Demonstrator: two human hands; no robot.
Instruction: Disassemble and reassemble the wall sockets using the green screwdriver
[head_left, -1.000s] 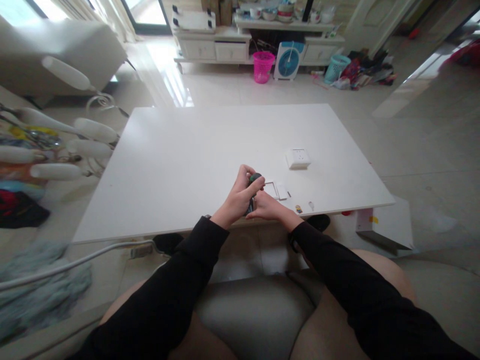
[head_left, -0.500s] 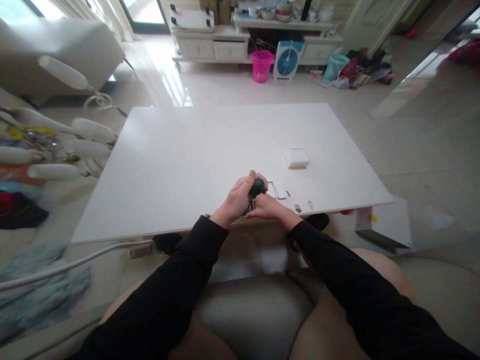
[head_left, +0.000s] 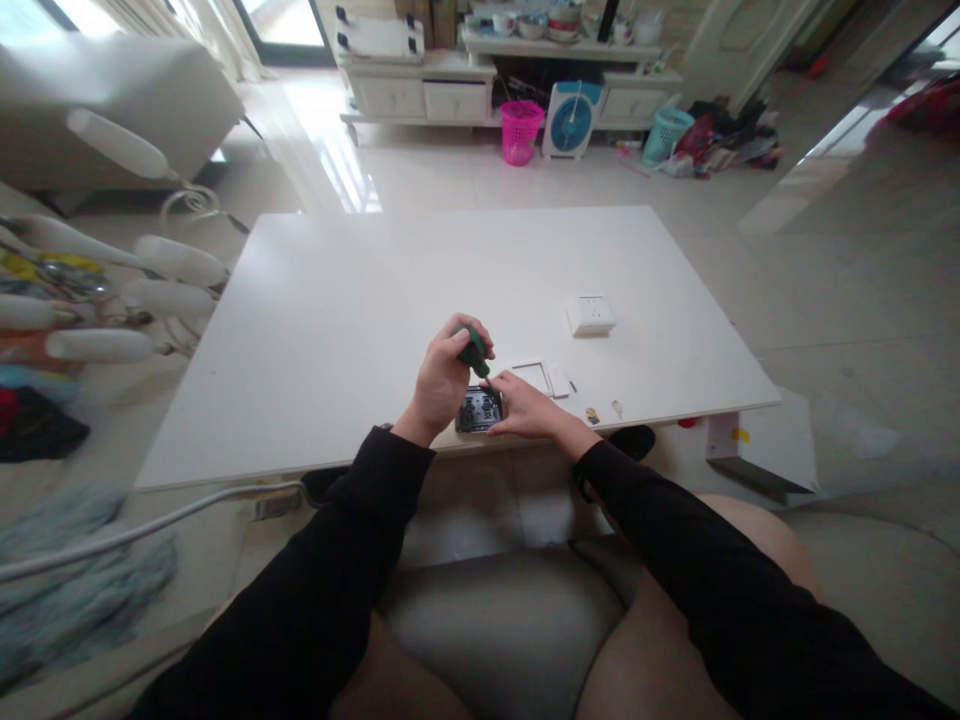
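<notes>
My left hand [head_left: 441,378] is closed around the green handle of a screwdriver [head_left: 474,352]. Its shaft slants down toward the upper right corner of a black, open-backed wall socket unit [head_left: 478,410], which lies at the table's near edge. Whether the tip touches a screw cannot be made out. My right hand [head_left: 526,408] grips the right side of that unit between thumb and fingers. Just beyond the right hand lie a thin white frame [head_left: 529,364] and a small white plate [head_left: 559,381].
A boxed white wall socket [head_left: 592,315] stands farther back on the white table [head_left: 360,310]. Near the front edge lie a small yellow-and-dark piece [head_left: 592,415] and a tiny clear item [head_left: 617,408]. A white box [head_left: 765,440] is beside the table at the right.
My left hand has moved left and up with the screwdriver, uncovering the black socket unit. My right hand stays on the unit's right side, its fingers now more visible.
</notes>
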